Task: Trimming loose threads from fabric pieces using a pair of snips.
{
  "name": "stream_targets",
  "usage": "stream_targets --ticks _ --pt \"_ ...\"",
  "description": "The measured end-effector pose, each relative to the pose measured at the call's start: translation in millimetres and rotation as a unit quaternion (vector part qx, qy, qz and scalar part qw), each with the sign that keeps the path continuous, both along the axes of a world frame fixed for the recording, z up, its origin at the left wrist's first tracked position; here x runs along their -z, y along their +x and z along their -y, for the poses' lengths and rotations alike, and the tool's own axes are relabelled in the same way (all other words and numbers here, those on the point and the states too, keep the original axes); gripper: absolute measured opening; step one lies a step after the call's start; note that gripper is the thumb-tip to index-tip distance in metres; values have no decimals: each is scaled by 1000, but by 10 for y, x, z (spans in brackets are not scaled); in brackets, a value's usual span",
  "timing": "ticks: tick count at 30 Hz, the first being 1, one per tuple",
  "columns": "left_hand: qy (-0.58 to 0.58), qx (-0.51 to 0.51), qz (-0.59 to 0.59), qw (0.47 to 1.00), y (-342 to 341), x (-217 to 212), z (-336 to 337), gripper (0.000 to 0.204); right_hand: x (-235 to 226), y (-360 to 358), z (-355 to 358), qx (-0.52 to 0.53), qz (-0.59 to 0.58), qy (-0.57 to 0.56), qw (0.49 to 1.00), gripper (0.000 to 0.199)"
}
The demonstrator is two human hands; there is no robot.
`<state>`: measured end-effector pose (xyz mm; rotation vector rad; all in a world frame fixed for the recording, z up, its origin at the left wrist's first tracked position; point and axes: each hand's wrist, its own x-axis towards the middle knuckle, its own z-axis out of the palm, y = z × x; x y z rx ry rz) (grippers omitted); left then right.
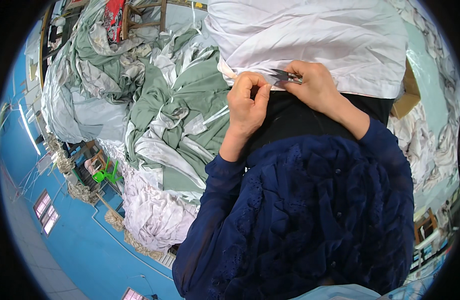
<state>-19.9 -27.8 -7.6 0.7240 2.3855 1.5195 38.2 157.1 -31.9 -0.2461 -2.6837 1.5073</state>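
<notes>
A broad piece of white cloth (310,30) lies over my lap, its near edge across my black-clad thighs. My left hand (247,102) is closed at the cloth's near left corner, with the edge gathered by the fingers; the pinched fingertips hide exactly what lies between them. In my right hand (315,87) is a pair of small dark thread snips (285,76), the blades pointing left toward my left hand. The snips lie just over the cloth's hem, close to the left fingertips. Whether the blades touch a thread is too small to tell.
Heaped green and white fabric (190,105) lies to my left, with more pale cloth (157,210) below it. At the right are a cardboard box (407,92) and further white cloth (422,145). A wooden stool (145,20) and a bright green plastic chair (107,172) stand farther off.
</notes>
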Motion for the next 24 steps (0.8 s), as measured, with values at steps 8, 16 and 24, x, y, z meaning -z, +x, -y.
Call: stream_targets --ticks 8,16,24 --pt "-8 5 -7 1000 -19 -22 -34 9 22 94 -286 11 136 -292 947 16" --pt "-15 9 8 1000 -4 -40 -16 13 -132 208 -460 124 152 -413 889 15" --pt "-10 31 -4 999 35 -68 -131 14 -96 193 -154 -8 135 -36 990 21"
